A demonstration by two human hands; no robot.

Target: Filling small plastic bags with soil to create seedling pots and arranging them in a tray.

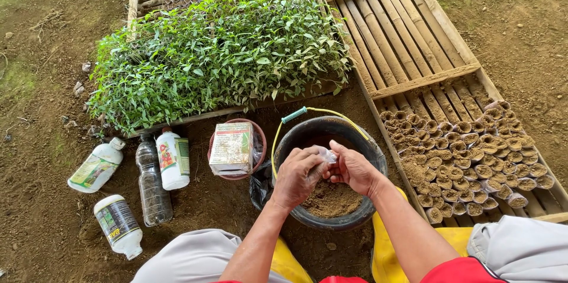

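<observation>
Head camera, steeply downward, close

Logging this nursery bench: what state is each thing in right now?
Bucket: partly filled with soil.
Small bag: held open by both hands, left and right.
Seedlings: leafy, upright.
Filled bags: packed in tray.
Clear bottle: lying down.

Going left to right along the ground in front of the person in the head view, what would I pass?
White bottles, clear bottle, boxed pink pot, black bucket under both hands, rolled soil pots in the wooden tray.
</observation>
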